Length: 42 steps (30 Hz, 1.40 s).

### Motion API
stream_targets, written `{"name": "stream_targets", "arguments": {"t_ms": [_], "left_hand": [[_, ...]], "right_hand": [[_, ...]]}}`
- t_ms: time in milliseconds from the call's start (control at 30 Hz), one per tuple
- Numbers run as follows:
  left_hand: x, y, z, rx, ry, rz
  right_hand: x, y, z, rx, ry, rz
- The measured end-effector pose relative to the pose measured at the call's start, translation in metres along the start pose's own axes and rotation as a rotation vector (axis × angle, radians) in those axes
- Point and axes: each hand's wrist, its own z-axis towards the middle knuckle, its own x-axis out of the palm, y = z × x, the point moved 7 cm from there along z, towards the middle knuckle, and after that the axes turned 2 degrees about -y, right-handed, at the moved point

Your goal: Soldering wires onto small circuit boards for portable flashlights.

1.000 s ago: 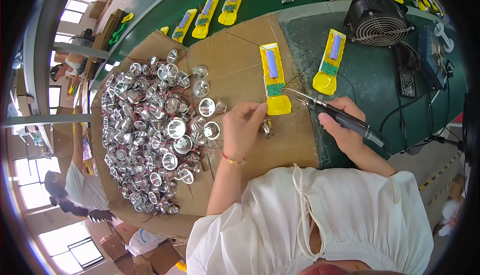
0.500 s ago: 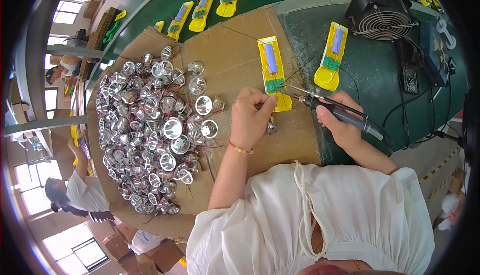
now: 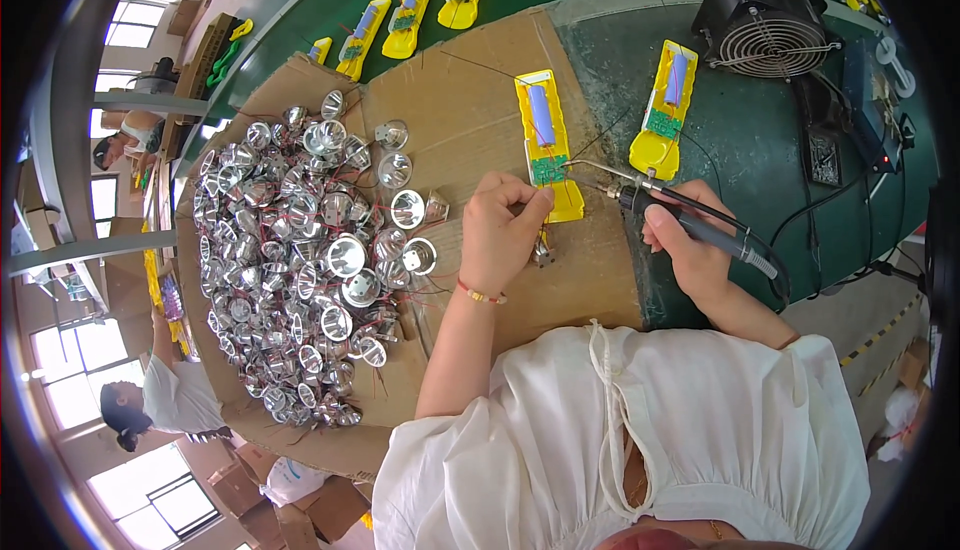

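My right hand (image 3: 692, 245) is closed around the dark handle of a soldering iron (image 3: 680, 218). A thin curved metal tube runs along the iron's front, and both ends are over the green circuit board (image 3: 548, 169). That board sits in a yellow and white housing (image 3: 562, 200) below a purple cylindrical battery (image 3: 541, 116). Beside the board, my left hand (image 3: 505, 225) pinches what looks like a thin wire at the housing's near end; its fingertips partly cover it. A small metal part (image 3: 543, 252) shows just under that hand, mostly hidden.
Silver reflector cups (image 3: 300, 260) with red wires are heaped on the cardboard (image 3: 450, 100) to the left. Another yellow housing (image 3: 655, 155) lies to the right, near a black fan (image 3: 765, 35). Several more housings (image 3: 405, 25) stand along the green bench's far side.
The soldering iron has shifted slightly right, and its curved tube's end sits a little higher over the board. My left hand stays nearly still. At far left, a person in white has moved slightly.
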Motion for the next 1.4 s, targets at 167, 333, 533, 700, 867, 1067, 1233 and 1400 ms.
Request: {"name": "stream_targets", "arguments": {"t_ms": [167,333,533,700,867,1067,1233,1400], "left_hand": [[-0.002,0.007,0.004,-0.069,-0.002,-0.017],[-0.001,0.005,0.011,-0.106,0.055,0.018],[0.0,0.008,0.014,-0.114,0.093,-0.016],[0.001,0.009,0.015,-0.11,0.098,-0.021],[0.0,0.008,0.014,-0.135,0.096,-0.04],[-0.003,0.009,0.014,-0.129,0.079,-0.033],[-0.018,0.015,0.008,-0.253,-0.024,-0.273],[0.002,-0.008,0.03,-0.081,0.207,0.417]], "right_hand": [[0.002,0.0,0.004,-0.033,0.028,-0.054],[0.009,0.0,0.009,-0.051,0.052,-0.062],[0.011,-0.012,0.012,0.005,0.06,-0.007],[0.012,-0.015,0.011,0.088,0.038,0.095],[0.004,-0.009,0.009,0.079,-0.017,0.13],[-0.002,-0.006,0.008,0.047,-0.019,0.107],[-0.022,0.008,0.004,-0.056,-0.043,0.104],[-0.043,0.003,0.005,-0.032,-0.106,0.011]]}}
